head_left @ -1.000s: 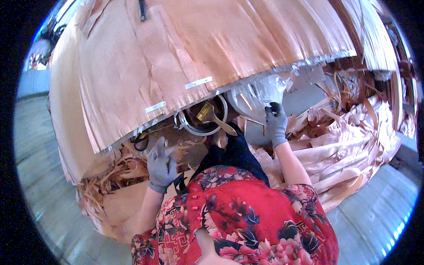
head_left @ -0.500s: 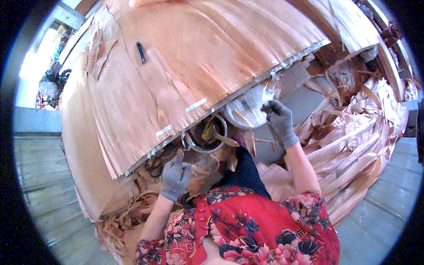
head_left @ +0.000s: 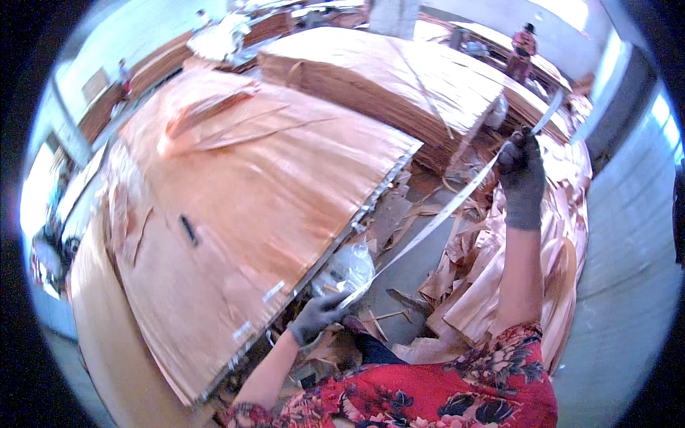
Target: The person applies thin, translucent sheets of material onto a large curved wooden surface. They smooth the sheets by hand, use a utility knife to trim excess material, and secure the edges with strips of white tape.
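A long strip of white tape [head_left: 439,220] stretches taut between my two grey-gloved hands, rising from lower left to upper right. My left hand [head_left: 316,321] is closed on its lower end, beside the front edge of a stack of thin wood veneer sheets [head_left: 250,214]. Raised at the far right, my right hand [head_left: 522,171] grips the upper part, and a short end sticks out past the fingers. Two short white pieces, one of them this tape piece [head_left: 272,291], lie on the veneer near its edge. A small dark tool [head_left: 189,230], perhaps a cutter, rests on the top sheet.
A clear plastic bag [head_left: 349,269] sits just beyond my left hand, below the sheet edge. Loose veneer scraps [head_left: 492,285] heap up on the right. Behind stands another veneer stack [head_left: 385,75]. A person [head_left: 523,53] is in the far background, near a pillar [head_left: 394,18].
My right hand has moved up and right, and the white tape now spans between my hands. My left hand has gone from pointing to gripping. The view has swung up and right.
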`<state>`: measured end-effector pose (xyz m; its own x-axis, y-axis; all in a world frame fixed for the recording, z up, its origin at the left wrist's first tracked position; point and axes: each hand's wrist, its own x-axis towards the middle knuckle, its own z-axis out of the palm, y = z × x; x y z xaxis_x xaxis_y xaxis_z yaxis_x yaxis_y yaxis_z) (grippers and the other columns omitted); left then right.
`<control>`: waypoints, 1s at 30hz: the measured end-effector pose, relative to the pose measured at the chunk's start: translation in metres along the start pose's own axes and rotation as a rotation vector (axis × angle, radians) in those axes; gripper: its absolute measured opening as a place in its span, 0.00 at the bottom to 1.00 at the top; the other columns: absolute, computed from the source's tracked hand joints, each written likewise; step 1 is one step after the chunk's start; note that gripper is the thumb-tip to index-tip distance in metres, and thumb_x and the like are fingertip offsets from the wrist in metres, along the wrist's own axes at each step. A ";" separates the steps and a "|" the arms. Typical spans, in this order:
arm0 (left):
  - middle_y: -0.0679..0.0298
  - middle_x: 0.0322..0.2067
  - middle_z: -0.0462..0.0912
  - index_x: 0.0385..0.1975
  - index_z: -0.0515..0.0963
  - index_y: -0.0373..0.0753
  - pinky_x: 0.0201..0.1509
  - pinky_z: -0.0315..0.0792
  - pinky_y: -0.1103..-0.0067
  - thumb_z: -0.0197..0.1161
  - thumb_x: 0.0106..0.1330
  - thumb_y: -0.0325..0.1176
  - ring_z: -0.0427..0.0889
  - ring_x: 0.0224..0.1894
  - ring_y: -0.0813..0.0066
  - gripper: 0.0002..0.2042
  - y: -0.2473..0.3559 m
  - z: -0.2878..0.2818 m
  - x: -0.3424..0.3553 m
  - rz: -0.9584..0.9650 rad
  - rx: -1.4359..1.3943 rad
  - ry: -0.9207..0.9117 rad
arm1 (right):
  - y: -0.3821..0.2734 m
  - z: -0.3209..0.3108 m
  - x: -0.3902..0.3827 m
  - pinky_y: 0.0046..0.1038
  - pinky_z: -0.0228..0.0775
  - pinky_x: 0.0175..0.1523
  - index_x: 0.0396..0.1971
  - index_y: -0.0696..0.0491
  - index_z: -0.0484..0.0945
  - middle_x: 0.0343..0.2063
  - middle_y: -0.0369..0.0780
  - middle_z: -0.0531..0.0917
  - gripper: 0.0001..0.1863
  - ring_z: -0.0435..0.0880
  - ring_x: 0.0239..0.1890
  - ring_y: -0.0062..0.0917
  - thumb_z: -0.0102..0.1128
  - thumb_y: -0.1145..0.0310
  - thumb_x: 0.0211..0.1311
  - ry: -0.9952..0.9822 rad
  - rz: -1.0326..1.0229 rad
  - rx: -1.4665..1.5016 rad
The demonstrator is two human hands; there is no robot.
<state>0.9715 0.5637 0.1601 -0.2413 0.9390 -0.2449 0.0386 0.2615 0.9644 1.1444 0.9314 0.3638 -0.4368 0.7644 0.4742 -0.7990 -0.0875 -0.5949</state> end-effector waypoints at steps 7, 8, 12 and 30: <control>0.52 0.29 0.79 0.31 0.80 0.41 0.35 0.72 0.68 0.59 0.56 0.44 0.79 0.32 0.55 0.13 -0.033 0.000 0.007 0.004 0.662 0.061 | 0.159 -0.086 -0.158 0.28 0.69 0.34 0.32 0.49 0.72 0.25 0.32 0.73 0.09 0.72 0.28 0.23 0.48 0.61 0.64 0.350 0.789 -0.474; 0.53 0.28 0.79 0.28 0.80 0.41 0.34 0.71 0.67 0.59 0.55 0.43 0.78 0.31 0.54 0.12 -0.029 0.004 0.011 0.046 0.780 0.051 | 0.173 -0.060 -0.182 0.29 0.69 0.38 0.40 0.48 0.70 0.29 0.37 0.76 0.10 0.74 0.31 0.25 0.49 0.63 0.61 -0.037 0.899 -0.745; 0.53 0.22 0.77 0.21 0.79 0.41 0.30 0.70 0.63 0.57 0.51 0.38 0.77 0.26 0.52 0.08 -0.018 0.003 0.014 0.169 1.020 0.023 | 0.209 -0.003 -0.249 0.33 0.67 0.44 0.49 0.49 0.72 0.35 0.48 0.79 0.19 0.78 0.36 0.34 0.49 0.69 0.56 -0.971 0.687 -0.760; 0.66 0.25 0.79 0.48 0.68 0.30 0.31 0.70 0.81 0.66 0.54 0.34 0.76 0.27 0.79 0.24 -0.030 0.004 -0.036 -0.212 -0.053 0.389 | 0.260 0.010 -0.281 0.20 0.66 0.34 0.39 0.59 0.73 0.28 0.33 0.75 0.11 0.71 0.29 0.17 0.48 0.73 0.58 -0.358 1.103 -0.670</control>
<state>0.9833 0.5227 0.1393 -0.5861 0.7091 -0.3919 -0.0986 0.4177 0.9032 1.0551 0.6873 0.0821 -0.8834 0.2803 -0.3756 0.3497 -0.1394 -0.9264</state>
